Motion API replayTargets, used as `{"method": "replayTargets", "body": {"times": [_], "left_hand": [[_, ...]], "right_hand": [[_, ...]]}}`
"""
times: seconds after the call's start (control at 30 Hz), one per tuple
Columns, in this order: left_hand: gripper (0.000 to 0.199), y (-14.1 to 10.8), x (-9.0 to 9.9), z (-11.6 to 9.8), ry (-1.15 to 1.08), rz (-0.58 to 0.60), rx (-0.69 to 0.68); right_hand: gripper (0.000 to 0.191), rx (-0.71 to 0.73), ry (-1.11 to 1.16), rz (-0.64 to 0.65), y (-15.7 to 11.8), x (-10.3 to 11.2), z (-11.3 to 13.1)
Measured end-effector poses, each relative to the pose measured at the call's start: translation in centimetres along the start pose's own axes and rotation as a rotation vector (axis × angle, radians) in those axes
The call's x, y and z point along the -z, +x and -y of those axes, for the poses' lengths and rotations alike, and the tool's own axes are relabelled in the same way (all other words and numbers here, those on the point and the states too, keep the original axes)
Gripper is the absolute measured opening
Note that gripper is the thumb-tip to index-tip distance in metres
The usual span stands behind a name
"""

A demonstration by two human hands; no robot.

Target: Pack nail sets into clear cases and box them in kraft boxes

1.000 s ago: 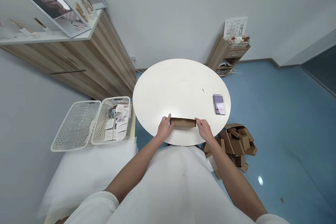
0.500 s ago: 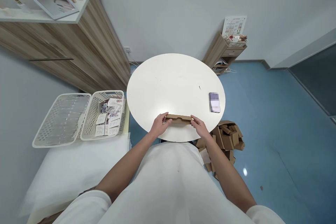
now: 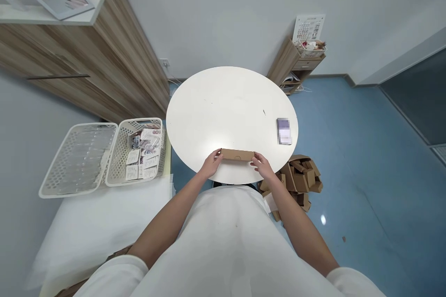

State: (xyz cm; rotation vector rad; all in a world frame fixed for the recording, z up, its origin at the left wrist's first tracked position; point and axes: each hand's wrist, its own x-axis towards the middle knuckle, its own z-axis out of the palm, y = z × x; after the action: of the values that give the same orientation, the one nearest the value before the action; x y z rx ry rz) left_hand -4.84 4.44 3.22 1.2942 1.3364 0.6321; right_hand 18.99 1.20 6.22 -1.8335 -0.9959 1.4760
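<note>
A small brown cardboard box point(image 3: 237, 155), long and narrow, is held between my two hands just above the near edge of the white oval table point(image 3: 226, 111). It looks closed, with a half-round notch along its front face. My left hand point(image 3: 211, 163) grips the box's left end, fingers behind and thumb in front. At the right end, my right hand point(image 3: 262, 165) holds it the same way, its lower fingers a little apart. A stack of purple and white cards point(image 3: 284, 131), blurred in the picture, lies near the table's right edge.
Left of the table stand a white basket point(image 3: 159, 158) of packets and cards and another basket point(image 3: 75, 190) of clear plastic pieces. Cardboard boxes point(image 3: 300, 181) are piled low at the right. A wooden cabinet point(image 3: 132, 55) and a small shelf unit point(image 3: 289, 65) stand beyond.
The box's lid, which stood partly open with a gap showing, now lies closed against the front. Both hands stay at the ends. The camera view has shifted slightly.
</note>
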Motion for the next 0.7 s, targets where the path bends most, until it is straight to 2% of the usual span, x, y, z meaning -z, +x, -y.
{"method": "replayTargets", "body": {"times": [0.2, 0.3, 0.37, 0.47, 0.53, 0.7], "left_hand": [[0.047, -0.5, -0.2, -0.3, 0.081, 0.005, -0.036], [0.045, -1.1, -0.4, 0.8, 0.109, 0.029, -0.091], [0.044, -1.7, -0.8, 1.9, 0.125, 0.046, -0.089], [0.049, -2.3, -1.3, 3.1, 0.112, 0.079, -0.031], [0.058, -2.4, -1.3, 3.1, 0.127, 0.075, 0.025], [0.077, -1.8, -0.6, 1.1, 0.31, 0.047, 0.202]], "right_hand": [[0.046, 0.1, 0.014, -0.021, 0.0, -0.4, -0.2], [0.051, 0.17, 0.068, -0.049, -0.5, -0.9, -2.0], [0.057, 0.149, 0.104, -0.026, -1.1, -1.3, -3.4], [0.067, 0.074, 0.139, 0.001, -2.0, -1.9, -4.9], [0.072, 0.041, 0.134, -0.018, -2.4, -2.1, -5.0], [0.072, -0.025, 0.039, -0.165, -2.9, -1.5, -3.3]]}}
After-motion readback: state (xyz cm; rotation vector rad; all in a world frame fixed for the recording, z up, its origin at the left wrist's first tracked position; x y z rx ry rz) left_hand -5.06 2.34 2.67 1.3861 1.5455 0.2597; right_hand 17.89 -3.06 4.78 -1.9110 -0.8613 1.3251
